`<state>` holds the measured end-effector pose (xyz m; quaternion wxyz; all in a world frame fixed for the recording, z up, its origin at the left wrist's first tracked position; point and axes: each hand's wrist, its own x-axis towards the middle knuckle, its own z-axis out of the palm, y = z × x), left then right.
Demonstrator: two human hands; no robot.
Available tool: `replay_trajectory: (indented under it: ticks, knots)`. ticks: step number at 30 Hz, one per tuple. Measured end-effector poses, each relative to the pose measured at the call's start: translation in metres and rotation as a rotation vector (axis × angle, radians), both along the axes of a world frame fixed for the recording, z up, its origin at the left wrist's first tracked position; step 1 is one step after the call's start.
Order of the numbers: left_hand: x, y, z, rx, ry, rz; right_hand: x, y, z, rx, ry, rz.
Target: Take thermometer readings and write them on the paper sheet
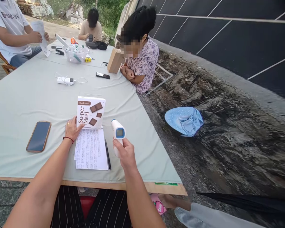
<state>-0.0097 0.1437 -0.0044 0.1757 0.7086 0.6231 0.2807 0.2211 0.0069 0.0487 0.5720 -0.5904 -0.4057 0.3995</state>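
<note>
My left hand (72, 130) grips the lower left side of a white box (90, 109) printed with "Su-per Meal" and brown chocolate pieces. The box stands upright at the top of some written paper sheets (91, 153). In my right hand (126, 153) is a white infrared thermometer (115, 126) with a blue-rimmed screen facing me, held by its handle a little right of the box. A black pen (108, 154) lies along the sheets' right edge. Left of my left hand, a phone (38, 136) in a brown case rests screen up.
A pale cloth covers the table (59, 107). Farther back are a white device with a cord (66, 80), another phone (103, 75), a cardboard box (115, 60) and a clear basket (73, 57). Three people sit around. A blue sun hat (185, 121) lies on the ground at right.
</note>
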Motion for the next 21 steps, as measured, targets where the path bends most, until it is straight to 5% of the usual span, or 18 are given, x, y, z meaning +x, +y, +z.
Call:
replay_trajectory:
  ticks: [6,13,18,21]
  knots:
    - [0.001,0.000,0.002,-0.002,0.020,0.001,0.045,-0.008,-0.048,-0.222,-0.500,-0.265]
    - [0.002,-0.003,0.006,-0.032,0.030,-0.026,0.083,-0.013,-0.086,-0.412,-0.911,-0.239]
    - [0.003,-0.005,0.009,-0.061,0.045,-0.046,0.076,-0.015,-0.088,-0.194,-1.040,-0.350]
    - [0.003,-0.006,0.010,-0.053,0.041,-0.050,0.054,-0.017,-0.085,-0.047,-0.940,-0.232]
